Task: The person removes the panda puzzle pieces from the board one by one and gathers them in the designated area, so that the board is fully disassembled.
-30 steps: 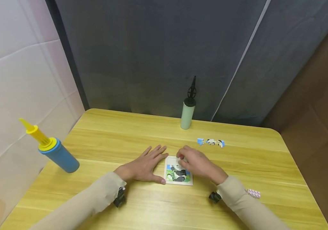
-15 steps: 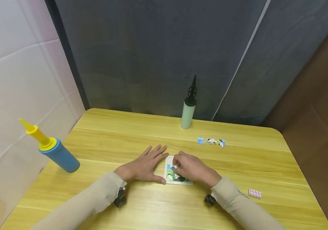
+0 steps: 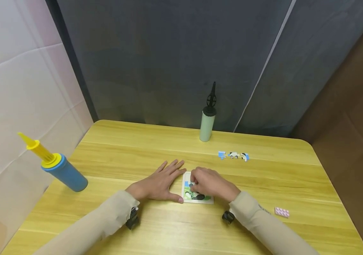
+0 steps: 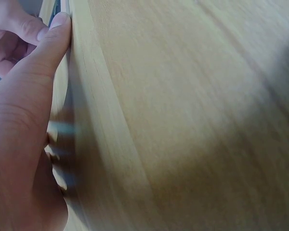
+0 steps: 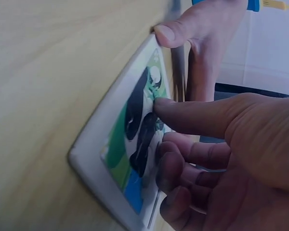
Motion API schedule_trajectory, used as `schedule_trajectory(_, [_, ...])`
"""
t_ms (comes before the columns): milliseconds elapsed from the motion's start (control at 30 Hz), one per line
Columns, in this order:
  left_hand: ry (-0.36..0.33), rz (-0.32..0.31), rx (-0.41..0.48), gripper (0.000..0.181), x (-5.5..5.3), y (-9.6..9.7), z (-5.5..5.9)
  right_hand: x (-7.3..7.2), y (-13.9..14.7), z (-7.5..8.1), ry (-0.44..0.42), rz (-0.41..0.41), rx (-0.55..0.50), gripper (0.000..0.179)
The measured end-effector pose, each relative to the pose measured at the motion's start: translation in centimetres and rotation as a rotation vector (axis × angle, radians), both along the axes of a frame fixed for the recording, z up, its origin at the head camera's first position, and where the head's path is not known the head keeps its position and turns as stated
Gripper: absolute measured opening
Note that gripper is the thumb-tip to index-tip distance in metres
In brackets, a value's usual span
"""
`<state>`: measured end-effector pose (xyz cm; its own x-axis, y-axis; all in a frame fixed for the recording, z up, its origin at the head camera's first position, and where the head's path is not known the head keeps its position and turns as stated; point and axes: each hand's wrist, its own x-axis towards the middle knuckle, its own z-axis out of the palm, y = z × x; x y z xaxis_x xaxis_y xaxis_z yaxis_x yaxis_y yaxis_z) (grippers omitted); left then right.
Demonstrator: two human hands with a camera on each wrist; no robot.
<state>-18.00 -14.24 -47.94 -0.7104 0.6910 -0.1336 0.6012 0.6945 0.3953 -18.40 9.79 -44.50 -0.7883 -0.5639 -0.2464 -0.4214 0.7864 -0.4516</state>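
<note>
A small panda jigsaw puzzle (image 3: pixel 188 194) lies in a white frame (image 3: pixel 200 202) in the middle of the table. My left hand (image 3: pixel 160 185) rests flat on the table to its left, fingers spread, with the thumb tip at the frame's near left corner. Over the upper part of the picture, my right hand (image 3: pixel 213 183) bends its fingers. In the right wrist view, its thumb (image 5: pixel 188 114) and fingertips are down on the picture surface, pinching at a puzzle piece mostly hidden between them. Black, white, green and blue parts show around the fingertips.
Three loose puzzle pieces (image 3: pixel 234 155) lie in a row at the back right. A green hand pump (image 3: pixel 207 127) stands behind the puzzle, and a blue and yellow pump (image 3: pixel 68 174) is at the left. A pink toy brick (image 3: pixel 281 212) lies at the right.
My right hand has moved left and slightly nearer over the puzzle, its fingers going down onto the picture. The left hand has stayed at the frame's left side.
</note>
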Motion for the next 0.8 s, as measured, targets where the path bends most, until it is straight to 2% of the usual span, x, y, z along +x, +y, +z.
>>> schedule_trajectory(467, [-0.003,0.003,0.018,0.108,0.08,-0.02,0.17,0.0,-0.3,0.38,-0.052,-0.005,0.021,0.017])
schedule_trajectory(800, [0.0,0.002,0.013,0.108,0.08,0.0,0.11,0.13,0.16,-0.39,-0.067,-0.022,-0.103,0.021])
